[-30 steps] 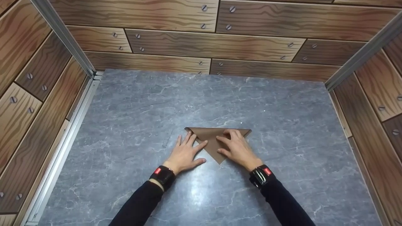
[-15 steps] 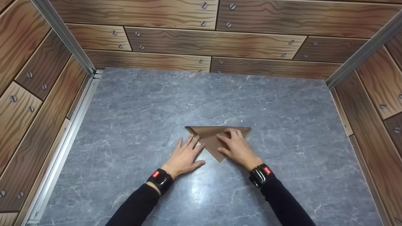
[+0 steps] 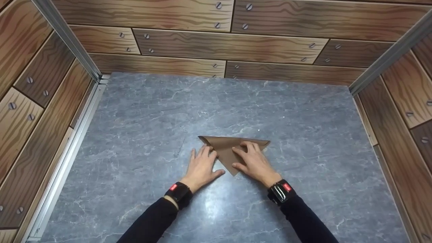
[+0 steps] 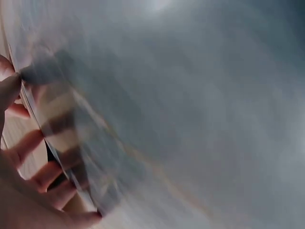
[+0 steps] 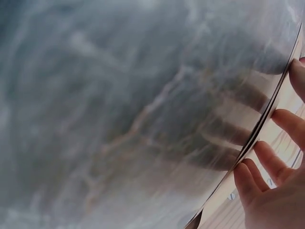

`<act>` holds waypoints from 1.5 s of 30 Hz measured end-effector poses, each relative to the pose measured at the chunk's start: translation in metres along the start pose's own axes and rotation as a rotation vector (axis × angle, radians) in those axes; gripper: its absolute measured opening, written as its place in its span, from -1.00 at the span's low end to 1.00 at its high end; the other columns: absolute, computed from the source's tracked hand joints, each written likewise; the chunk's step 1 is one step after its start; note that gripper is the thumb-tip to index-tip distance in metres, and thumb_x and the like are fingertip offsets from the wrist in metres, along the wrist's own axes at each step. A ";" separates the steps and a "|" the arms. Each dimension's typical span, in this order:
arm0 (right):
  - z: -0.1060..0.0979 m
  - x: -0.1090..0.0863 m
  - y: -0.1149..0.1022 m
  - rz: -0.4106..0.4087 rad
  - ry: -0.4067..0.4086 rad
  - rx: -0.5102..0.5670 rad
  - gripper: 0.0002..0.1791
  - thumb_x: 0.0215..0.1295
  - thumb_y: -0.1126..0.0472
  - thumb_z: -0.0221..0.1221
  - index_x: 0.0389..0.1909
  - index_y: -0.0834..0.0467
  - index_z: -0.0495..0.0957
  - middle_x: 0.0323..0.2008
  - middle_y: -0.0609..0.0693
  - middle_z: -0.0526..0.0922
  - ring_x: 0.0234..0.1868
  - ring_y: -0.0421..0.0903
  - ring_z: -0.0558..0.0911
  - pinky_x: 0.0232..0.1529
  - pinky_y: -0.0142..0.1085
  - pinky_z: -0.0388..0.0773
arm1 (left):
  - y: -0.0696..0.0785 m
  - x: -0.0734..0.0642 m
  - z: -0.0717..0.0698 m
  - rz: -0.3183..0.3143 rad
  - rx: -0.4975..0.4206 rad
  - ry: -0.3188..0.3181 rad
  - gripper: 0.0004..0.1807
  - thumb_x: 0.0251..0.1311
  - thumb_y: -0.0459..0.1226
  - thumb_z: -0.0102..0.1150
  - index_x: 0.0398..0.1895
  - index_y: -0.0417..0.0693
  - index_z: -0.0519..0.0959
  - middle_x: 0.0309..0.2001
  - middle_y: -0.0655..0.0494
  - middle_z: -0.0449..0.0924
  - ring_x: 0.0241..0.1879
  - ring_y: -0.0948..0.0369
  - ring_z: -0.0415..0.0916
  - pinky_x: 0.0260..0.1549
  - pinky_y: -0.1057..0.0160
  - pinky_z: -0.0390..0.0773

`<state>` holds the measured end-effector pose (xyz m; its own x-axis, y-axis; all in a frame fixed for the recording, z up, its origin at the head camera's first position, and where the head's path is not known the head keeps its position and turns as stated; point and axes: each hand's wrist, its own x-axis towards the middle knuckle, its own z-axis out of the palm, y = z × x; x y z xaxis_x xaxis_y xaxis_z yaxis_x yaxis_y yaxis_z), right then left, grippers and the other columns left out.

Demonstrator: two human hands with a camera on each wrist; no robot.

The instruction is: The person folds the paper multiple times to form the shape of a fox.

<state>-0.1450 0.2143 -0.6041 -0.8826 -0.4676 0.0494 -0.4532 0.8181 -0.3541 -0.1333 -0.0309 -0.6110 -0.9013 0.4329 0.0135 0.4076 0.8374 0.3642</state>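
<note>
A sheet of brown paper [image 3: 224, 158], folded into a triangle with one point towards the person, lies on the grey marbled surface in the head view. My left hand [image 3: 201, 168] lies at its left slanting edge, fingertips touching that edge and thumb out on the surface. On the right half of the paper rests my right hand [image 3: 258, 165], pressing with slightly bent, spread fingertips. The left corner looks a little raised and curled. In the right wrist view the thin paper edge [image 5: 259, 125] runs under the fingertips. Part of the right side is hidden by the right hand.
The grey marbled tabletop [image 3: 162, 101] spreads around the paper. Wood-patterned panels [image 3: 189, 47] wall it at the back and both sides, with metal rails [image 3: 72, 135] along the left. Tiny white specks [image 3: 259, 130] lie behind the paper.
My left fingers have slid off the paper's face to its left edge and drawn closer together. The right hand stays nearly still on the paper, which has turned very slightly.
</note>
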 end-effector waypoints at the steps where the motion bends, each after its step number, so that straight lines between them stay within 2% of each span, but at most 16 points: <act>1: 0.000 0.000 0.000 -0.001 0.003 -0.003 -0.32 0.34 -0.11 0.35 0.39 0.11 0.53 0.35 0.28 0.38 0.35 0.27 0.34 0.33 0.16 0.39 | 0.001 0.000 0.001 -0.012 -0.005 0.006 -0.35 0.17 0.26 0.36 0.09 0.01 0.55 0.35 -0.12 0.40 0.51 -0.12 0.18 0.41 -0.42 0.09; 4: 0.000 0.000 -0.001 0.000 0.009 -0.012 -0.32 0.33 -0.11 0.36 0.39 0.11 0.53 0.34 0.27 0.39 0.35 0.27 0.34 0.33 0.16 0.40 | 0.005 0.002 0.003 -0.047 -0.019 0.024 -0.30 0.12 0.28 0.39 0.08 -0.03 0.53 0.35 -0.13 0.40 0.50 -0.13 0.18 0.41 -0.42 0.08; 7: 0.000 0.000 -0.001 0.002 0.012 -0.019 -0.32 0.33 -0.10 0.37 0.39 0.11 0.54 0.33 0.28 0.40 0.34 0.27 0.35 0.32 0.17 0.41 | 0.009 0.006 0.004 -0.074 -0.010 0.030 -0.21 0.10 0.28 0.39 0.15 -0.11 0.52 0.35 -0.15 0.38 0.49 -0.14 0.20 0.41 -0.42 0.08; 10: -0.001 -0.001 -0.002 -0.005 0.020 -0.024 -0.32 0.32 -0.09 0.38 0.38 0.12 0.54 0.32 0.29 0.41 0.33 0.28 0.36 0.30 0.18 0.42 | 0.011 0.008 0.003 -0.089 0.019 0.020 -0.13 0.10 0.29 0.39 0.24 -0.18 0.49 0.35 -0.19 0.37 0.49 -0.16 0.20 0.41 -0.43 0.08; 13: -0.002 -0.002 -0.003 -0.012 0.028 -0.031 -0.32 0.29 -0.08 0.40 0.37 0.13 0.55 0.31 0.30 0.41 0.32 0.29 0.37 0.29 0.18 0.43 | 0.013 0.010 0.002 -0.092 0.039 0.021 -0.10 0.08 0.29 0.41 0.25 -0.20 0.47 0.35 -0.22 0.36 0.49 -0.16 0.21 0.40 -0.44 0.09; 22: -0.004 -0.003 -0.007 0.003 0.007 -0.031 -0.29 0.29 -0.12 0.39 0.38 0.13 0.53 0.32 0.31 0.39 0.32 0.30 0.36 0.28 0.19 0.43 | 0.010 0.010 0.004 -0.082 0.029 0.057 -0.11 0.05 0.30 0.43 0.17 -0.21 0.47 0.31 -0.20 0.36 0.43 -0.15 0.27 0.39 -0.43 0.13; 28: -0.003 -0.006 -0.007 0.014 0.003 -0.019 -0.29 0.30 -0.12 0.39 0.39 0.12 0.54 0.32 0.31 0.39 0.32 0.30 0.36 0.27 0.17 0.45 | 0.009 0.008 0.007 -0.087 -0.017 0.106 -0.17 -0.01 0.29 0.48 0.01 -0.18 0.45 0.19 -0.17 0.36 0.26 -0.13 0.45 0.40 -0.41 0.14; 33: -0.002 -0.010 -0.008 0.021 -0.016 -0.021 -0.29 0.32 -0.14 0.36 0.40 0.10 0.52 0.35 0.30 0.37 0.35 0.30 0.33 0.30 0.16 0.43 | 0.008 0.008 0.009 -0.078 -0.012 0.129 -0.17 -0.04 0.30 0.48 -0.03 -0.18 0.45 0.11 -0.14 0.38 0.19 -0.12 0.49 0.39 -0.40 0.16; 45: 0.001 -0.018 -0.015 0.020 -0.012 -0.013 -0.26 0.29 -0.16 0.37 0.40 0.12 0.52 0.35 0.31 0.37 0.36 0.30 0.33 0.33 0.17 0.40 | 0.007 0.007 0.011 -0.073 0.027 0.132 -0.19 -0.06 0.33 0.48 -0.11 -0.14 0.44 0.05 -0.11 0.41 0.14 -0.11 0.51 0.37 -0.37 0.22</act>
<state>-0.1224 0.2097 -0.6008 -0.8901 -0.4546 0.0312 -0.4367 0.8316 -0.3431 -0.1350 -0.0186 -0.6189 -0.9394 0.3243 0.1114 0.3426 0.8746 0.3431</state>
